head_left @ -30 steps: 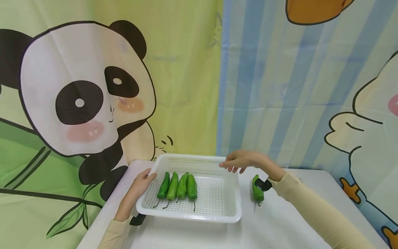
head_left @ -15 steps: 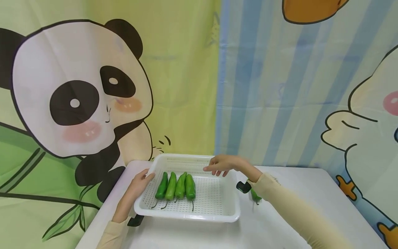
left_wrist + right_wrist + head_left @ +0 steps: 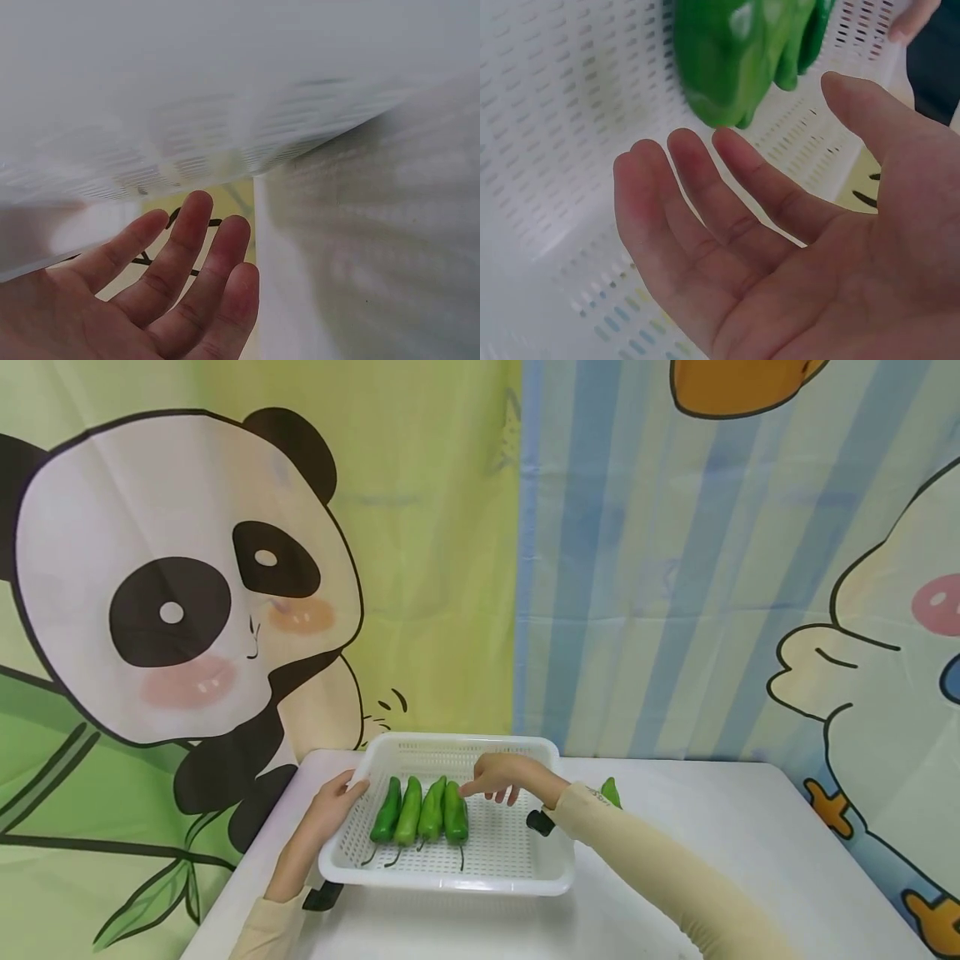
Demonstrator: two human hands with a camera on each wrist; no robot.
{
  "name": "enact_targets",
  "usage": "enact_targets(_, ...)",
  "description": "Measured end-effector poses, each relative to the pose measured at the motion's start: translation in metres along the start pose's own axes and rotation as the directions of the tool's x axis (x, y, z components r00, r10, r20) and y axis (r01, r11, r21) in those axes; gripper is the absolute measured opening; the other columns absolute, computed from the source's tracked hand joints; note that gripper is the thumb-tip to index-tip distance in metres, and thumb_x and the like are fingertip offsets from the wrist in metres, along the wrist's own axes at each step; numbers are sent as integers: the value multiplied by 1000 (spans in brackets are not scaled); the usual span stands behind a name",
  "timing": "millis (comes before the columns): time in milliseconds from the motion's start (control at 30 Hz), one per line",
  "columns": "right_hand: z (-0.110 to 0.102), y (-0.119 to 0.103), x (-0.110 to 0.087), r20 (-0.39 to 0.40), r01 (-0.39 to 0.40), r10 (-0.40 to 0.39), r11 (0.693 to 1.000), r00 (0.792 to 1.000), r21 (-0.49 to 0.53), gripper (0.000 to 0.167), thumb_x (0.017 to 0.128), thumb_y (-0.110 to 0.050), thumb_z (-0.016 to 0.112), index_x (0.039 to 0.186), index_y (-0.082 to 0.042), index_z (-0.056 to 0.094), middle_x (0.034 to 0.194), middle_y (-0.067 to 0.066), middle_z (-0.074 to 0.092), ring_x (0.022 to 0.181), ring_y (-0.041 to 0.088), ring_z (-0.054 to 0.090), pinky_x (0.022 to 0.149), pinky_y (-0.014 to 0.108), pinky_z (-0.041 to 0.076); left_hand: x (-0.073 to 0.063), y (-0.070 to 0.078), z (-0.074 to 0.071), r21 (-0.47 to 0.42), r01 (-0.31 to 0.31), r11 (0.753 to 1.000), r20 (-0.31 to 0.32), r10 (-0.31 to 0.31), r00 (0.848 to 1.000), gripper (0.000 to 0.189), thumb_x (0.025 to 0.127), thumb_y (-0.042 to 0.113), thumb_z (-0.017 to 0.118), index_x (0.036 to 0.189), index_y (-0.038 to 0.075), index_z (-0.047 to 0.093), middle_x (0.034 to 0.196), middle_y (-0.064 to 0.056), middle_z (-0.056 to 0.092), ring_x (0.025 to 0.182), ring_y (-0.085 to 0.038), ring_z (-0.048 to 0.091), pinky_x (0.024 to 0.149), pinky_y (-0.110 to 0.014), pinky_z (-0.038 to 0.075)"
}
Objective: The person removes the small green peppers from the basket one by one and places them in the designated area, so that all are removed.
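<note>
A white perforated plastic basket [image 3: 442,886] stands on the table, holding several long green peppers [image 3: 407,818] in a row at its left, stems towards the front. My left hand [image 3: 330,806] holds the basket's left rim, thumb over the edge. In the left wrist view its other fingers [image 3: 191,229] lie loosely spread along the outside, below the rim. My right hand [image 3: 510,774] hangs over the inside of the basket, fingers [image 3: 705,180] relaxed and holding nothing. Its fingertips are close to the rightmost pepper [image 3: 455,820]. The right wrist view shows the ends of the peppers [image 3: 724,67] just beyond them.
Another green pepper [image 3: 611,791] lies on the white table [image 3: 675,835] to the right, mostly hidden behind the right sleeve [image 3: 622,852]. A printed curtain [image 3: 442,568] with a panda hangs right behind the table.
My right hand has moved left and lower, from over the basket's right rim to beside the rightmost pepper. My left hand stays at the left rim. The sleeve now covers most of the loose pepper.
</note>
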State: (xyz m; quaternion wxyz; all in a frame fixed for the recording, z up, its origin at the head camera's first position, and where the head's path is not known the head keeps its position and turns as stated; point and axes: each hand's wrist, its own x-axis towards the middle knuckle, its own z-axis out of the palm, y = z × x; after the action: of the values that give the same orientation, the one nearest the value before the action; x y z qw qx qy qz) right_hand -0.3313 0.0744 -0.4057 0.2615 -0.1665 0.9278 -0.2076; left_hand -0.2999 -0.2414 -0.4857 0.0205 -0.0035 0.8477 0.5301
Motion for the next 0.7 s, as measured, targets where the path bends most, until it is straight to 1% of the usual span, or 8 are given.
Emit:
enact_targets(200, 12, -13, 13, -29, -70, 68, 995, 997, -75, 47, 95, -48, 64, 105, -3, 72, 106, 15, 71, 93, 33, 71, 77, 45, 63, 0, 0, -2, -1, -1, 1000, -6, 0, 1000, 52, 105, 39, 52, 146, 8, 48, 130, -29, 63, 89, -26, 74, 69, -38, 64)
enact_targets(267, 15, -16, 17, -46, -98, 95, 992, 994, -79, 46, 94, -48, 65, 105, -4, 71, 105, 15, 71, 93, 33, 71, 79, 45, 63, -1, 0, -2, -8, -3, 1000, 0, 3, 1000, 52, 105, 38, 52, 147, 8, 47, 131, -29, 62, 91, -28, 75, 69, -39, 64)
enact_targets(367, 22, -20, 23, -73, -130, 124, 989, 990, -75, 45, 93, -50, 67, 102, -6, 69, 103, 14, 70, 93, 33, 71, 80, 47, 62, -1, 1, -1, -5, -6, 1000, -4, 6, 1000, 51, 105, 37, 52, 147, 8, 47, 129, -29, 62, 90, -27, 74, 68, -38, 64)
enact_targets(433, 27, -23, 25, -90, -143, 137, 988, 987, -64, 46, 92, -51, 68, 101, -6, 67, 102, 14, 70, 93, 34, 71, 77, 46, 62, -1, 1, -1, -3, -4, 1000, -2, 4, 1000, 51, 105, 37, 52, 147, 7, 47, 129, -29, 63, 89, -27, 74, 68, -38, 64)
enact_targets(533, 33, -28, 26, -120, -158, 149, 985, 982, -65, 47, 90, -52, 70, 103, -7, 64, 94, 11, 67, 92, 34, 70, 66, 41, 60, -1, 0, 0, 4, 0, 1000, -3, 0, 1000, 51, 105, 37, 52, 147, 7, 46, 128, -29, 63, 89, -27, 74, 68, -39, 64)
enact_targets(600, 37, -30, 27, -146, -161, 148, 983, 978, -83, 47, 89, -51, 71, 104, -7, 63, 89, 8, 65, 90, 32, 70, 59, 36, 55, -1, 0, 0, 10, 3, 1000, -1, -3, 1000, 52, 105, 37, 51, 147, 7, 46, 129, -29, 63, 89, -27, 74, 68, -39, 64)
enact_targets(700, 41, -32, 29, -172, -163, 142, 980, 975, -117, 44, 90, -49, 72, 103, -7, 63, 85, 7, 63, 87, 30, 70, 55, 33, 52, 0, 0, 0, 14, 4, 1000, -2, -4, 1000, 52, 105, 37, 51, 147, 8, 46, 129, -29, 62, 89, -27, 74, 67, -39, 64)
